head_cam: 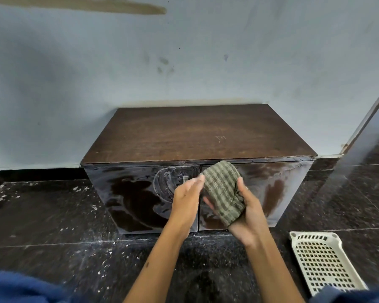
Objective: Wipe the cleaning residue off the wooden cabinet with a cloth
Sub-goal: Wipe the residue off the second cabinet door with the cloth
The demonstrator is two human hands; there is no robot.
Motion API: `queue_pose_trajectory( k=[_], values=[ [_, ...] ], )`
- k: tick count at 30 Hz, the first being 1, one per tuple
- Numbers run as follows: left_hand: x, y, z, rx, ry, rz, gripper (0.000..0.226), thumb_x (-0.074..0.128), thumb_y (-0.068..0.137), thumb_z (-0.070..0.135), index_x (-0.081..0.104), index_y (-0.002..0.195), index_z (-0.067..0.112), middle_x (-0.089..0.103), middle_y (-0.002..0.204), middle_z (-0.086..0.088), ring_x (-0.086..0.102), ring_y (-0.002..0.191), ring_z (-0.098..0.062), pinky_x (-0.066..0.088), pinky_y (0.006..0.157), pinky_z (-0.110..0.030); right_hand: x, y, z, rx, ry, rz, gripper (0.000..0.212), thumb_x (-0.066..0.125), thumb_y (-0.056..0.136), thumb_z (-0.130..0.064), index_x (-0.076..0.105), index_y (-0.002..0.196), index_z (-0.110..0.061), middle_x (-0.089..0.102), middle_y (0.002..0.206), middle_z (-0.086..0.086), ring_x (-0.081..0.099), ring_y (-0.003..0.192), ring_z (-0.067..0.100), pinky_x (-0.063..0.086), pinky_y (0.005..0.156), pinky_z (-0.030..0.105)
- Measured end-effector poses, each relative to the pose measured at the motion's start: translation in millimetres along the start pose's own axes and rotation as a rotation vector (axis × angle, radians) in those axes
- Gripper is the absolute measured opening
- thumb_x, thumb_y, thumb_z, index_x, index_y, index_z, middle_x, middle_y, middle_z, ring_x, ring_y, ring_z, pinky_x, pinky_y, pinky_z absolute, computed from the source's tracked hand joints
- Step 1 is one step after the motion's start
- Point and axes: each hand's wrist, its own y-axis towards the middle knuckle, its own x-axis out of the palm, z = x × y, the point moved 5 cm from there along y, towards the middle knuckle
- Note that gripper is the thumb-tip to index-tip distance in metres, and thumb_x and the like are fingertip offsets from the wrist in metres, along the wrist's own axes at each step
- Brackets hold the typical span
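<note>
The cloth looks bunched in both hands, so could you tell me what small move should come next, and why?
Probably press the cloth flat onto the right door and wipe: whitish residue streaks it, and the right hand already grips the cloth there.

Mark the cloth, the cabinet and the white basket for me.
cloth [223,195]: head view, middle of the checked fabric.
cabinet [197,132]: head view, bare wooden top.
basket [324,262]: head view, perforated base.

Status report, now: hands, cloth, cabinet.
Right hand grips cloth; left hand flat against it. Cabinet front streaked with residue. Nothing blocking.
</note>
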Motion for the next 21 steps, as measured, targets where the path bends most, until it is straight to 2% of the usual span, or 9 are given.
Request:
queue_pose_trajectory(
  k=[2,4,6,8,10,13,16,19,21],
  values=[
    [-5,4,-4,0.015,-0.011,0.081,0.014,0.06,0.09,0.022,0.07,0.101,0.02,0.069,0.101,0.013,0.063,0.084,0.005,0.046,0.064,-0.005,-2,3,3,0.023,-0.135,-0.021,0.049,0.056,0.089,-0.031,0.05,0.134,-0.01,0.058,0.13,0.018,0.059,0.115,0.03,0.052,0.091,0.047],
    [-11,5,-7,0.005,-0.032,0.153,0.028,0.065,0.086,0.011,0.064,0.113,0.006,0.07,0.107,-0.004,0.066,0.092,-0.007,0.051,0.07,-0.012,-5,4,4,0.011,-0.244,-0.035,0.05,0.061,0.086,-0.023,0.049,0.135,-0.019,0.059,0.129,0.015,0.062,0.109,0.028,0.056,0.081,0.042],
    [-14,5,-10,0.009,-0.032,0.177,0.026,0.067,0.083,0.007,0.066,0.11,0.004,0.072,0.101,-0.008,0.068,0.091,-0.013,0.055,0.076,-0.02,-8,5,5,0.021,-0.293,-0.041,0.054,0.066,0.084,-0.024,0.05,0.135,-0.02,0.06,0.128,0.013,0.063,0.107,0.026,0.056,0.078,0.04],
    [-13,7,-12,0.012,-0.005,0.161,0.026,0.071,0.08,0.01,0.068,0.106,0.006,0.073,0.097,-0.006,0.069,0.089,-0.013,0.056,0.081,-0.027,-11,4,4,0.05,-0.286,-0.045,0.06,0.071,0.078,-0.042,0.056,0.13,-0.015,0.063,0.124,0.013,0.065,0.104,0.024,0.057,0.078,0.039],
    [-12,10,-13,0.012,0.01,0.143,0.034,0.075,0.077,0.016,0.067,0.109,0.007,0.073,0.098,-0.005,0.069,0.091,-0.013,0.055,0.085,-0.032,-12,3,1,0.078,-0.192,-0.039,0.057,0.06,0.081,-0.055,0.065,0.119,-0.013,0.066,0.12,0.013,0.067,0.099,0.022,0.058,0.076,0.038],
    [-13,15,-17,0.018,0.026,0.145,0.036,0.076,0.076,0.023,0.068,0.109,0.011,0.072,0.099,-0.001,0.068,0.088,-0.005,0.054,0.079,-0.02,-12,5,-4,0.039,-0.07,0.029,0.048,0.05,0.089,-0.044,0.067,0.116,-0.008,0.066,0.118,0.014,0.069,0.09,0.021,0.059,0.069,0.034],
    [-23,15,-21,0.03,0.107,0.285,0.031,0.067,0.085,0.028,0.065,0.113,0.016,0.068,0.105,0.007,0.06,0.086,0.005,0.045,0.07,-0.007,-16,11,-14,-0.313,-0.21,0.288,0.034,0.057,0.09,-0.026,0.062,0.12,-0.01,0.069,0.114,0.012,0.069,0.091,0.02,0.059,0.07,0.035],
    [-32,13,-23,0.046,0.205,0.441,0.036,0.051,0.094,0.031,0.054,0.127,0.016,0.06,0.123,0.004,0.053,0.102,-0.002,0.041,0.087,-0.019,-1,8,-18,-0.829,-0.718,0.582,0.034,0.061,0.09,-0.02,0.06,0.124,-0.021,0.064,0.123,0.001,0.061,0.113,0.012,0.052,0.094,0.036],
    [-31,14,-24,0.046,0.292,0.446,0.042,0.041,0.098,0.033,0.045,0.136,0.016,0.051,0.136,0.0,0.047,0.122,-0.011,0.037,0.103,-0.03,11,13,-7,-1.053,-1.07,0.595,0.039,0.063,0.089,-0.015,0.056,0.127,-0.022,0.053,0.133,0.0,0.054,0.119,0.013,0.048,0.099,0.036]
  ],
)
